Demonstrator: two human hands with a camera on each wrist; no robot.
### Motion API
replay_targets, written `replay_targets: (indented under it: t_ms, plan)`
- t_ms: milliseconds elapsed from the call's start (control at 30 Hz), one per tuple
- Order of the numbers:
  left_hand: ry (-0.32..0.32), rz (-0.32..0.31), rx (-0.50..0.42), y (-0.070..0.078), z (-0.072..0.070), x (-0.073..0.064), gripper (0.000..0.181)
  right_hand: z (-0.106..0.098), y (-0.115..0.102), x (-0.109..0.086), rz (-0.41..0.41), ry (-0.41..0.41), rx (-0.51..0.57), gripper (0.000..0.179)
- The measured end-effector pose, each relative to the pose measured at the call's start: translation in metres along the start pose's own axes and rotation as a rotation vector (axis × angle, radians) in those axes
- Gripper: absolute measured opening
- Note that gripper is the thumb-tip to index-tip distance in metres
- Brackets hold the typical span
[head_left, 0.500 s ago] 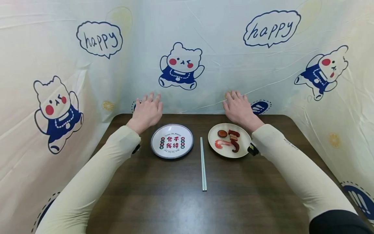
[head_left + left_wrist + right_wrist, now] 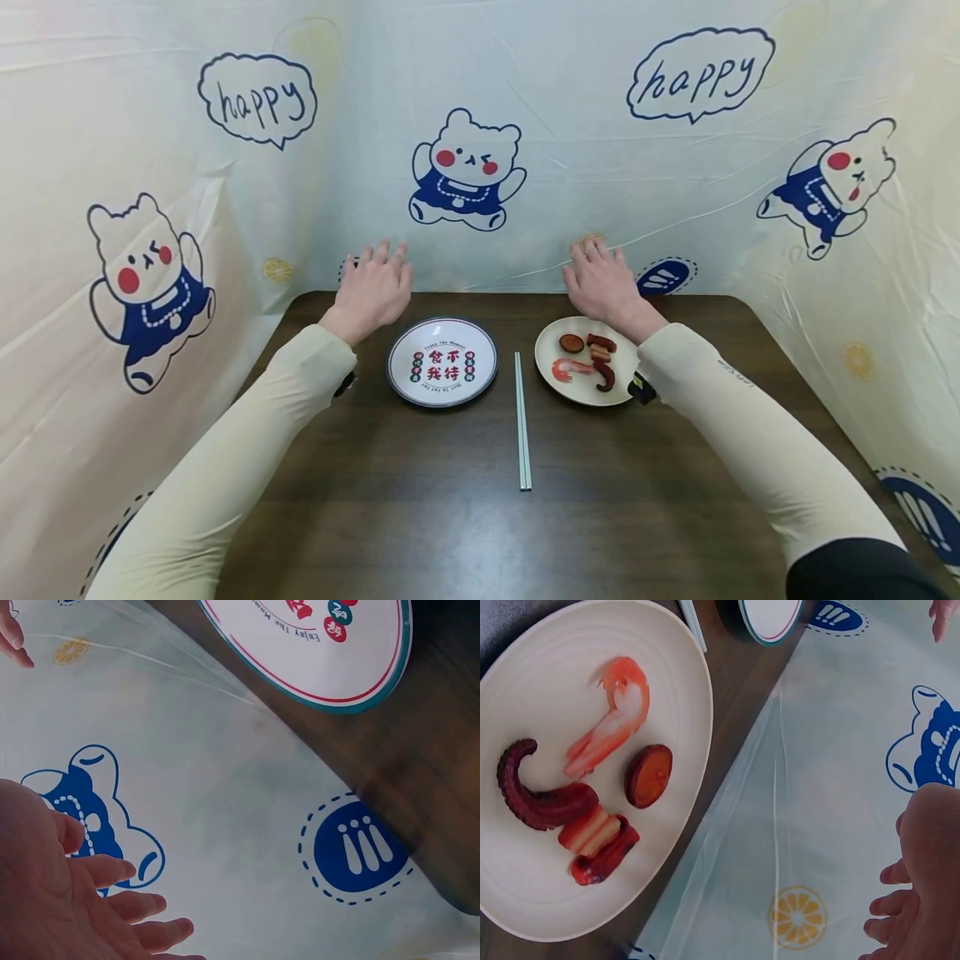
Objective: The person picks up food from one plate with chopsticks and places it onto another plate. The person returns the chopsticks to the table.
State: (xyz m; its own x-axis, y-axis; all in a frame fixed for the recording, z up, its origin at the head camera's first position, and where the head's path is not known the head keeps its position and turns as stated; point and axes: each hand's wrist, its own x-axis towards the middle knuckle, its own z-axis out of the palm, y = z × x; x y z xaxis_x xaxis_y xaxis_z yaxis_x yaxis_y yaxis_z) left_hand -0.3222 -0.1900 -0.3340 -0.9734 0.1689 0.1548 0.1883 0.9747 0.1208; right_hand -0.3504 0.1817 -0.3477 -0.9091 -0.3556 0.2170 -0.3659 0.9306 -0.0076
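My left hand [image 2: 370, 290] hovers past the table's far edge, fingers spread, holding nothing. Nearest to it is a white plate [image 2: 442, 392] with a dark rim and red Chinese characters. The right hand [image 2: 606, 285], also holding nothing, reaches over the far edge behind a cream plate [image 2: 551, 379]. On that plate lie a shrimp [image 2: 619, 716], a curled octopus tentacle [image 2: 544, 806], a round brown slice [image 2: 649, 776], a striped piece of meat [image 2: 589, 831] and a dark red piece [image 2: 606, 855]. Between the plates, a pair of pale chopsticks [image 2: 522, 425] points toward me.
The dark brown table [image 2: 420, 500] has rounded far corners. A pale curtain [image 2: 570, 183] printed with bears and the word "happy" surrounds it on the far side and both flanks.
Both hands have shifted slightly to the left, the right one a little more. The plates, the food and the chopsticks have stayed in place.
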Motion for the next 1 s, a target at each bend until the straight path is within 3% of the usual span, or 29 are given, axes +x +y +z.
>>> replay_targets:
  t_ms: [533,1000]
  plan:
    - [-0.016,-0.02,-0.016,-0.011,0.007,-0.009,0.063,0.008,-0.02,-0.002,-0.018,-0.067,0.01,0.062]
    - [-0.03,-0.035,-0.025,-0.024,0.02,-0.015,0.064,0.014,-0.039,0.0,-0.067,-0.039,0.019,0.061]
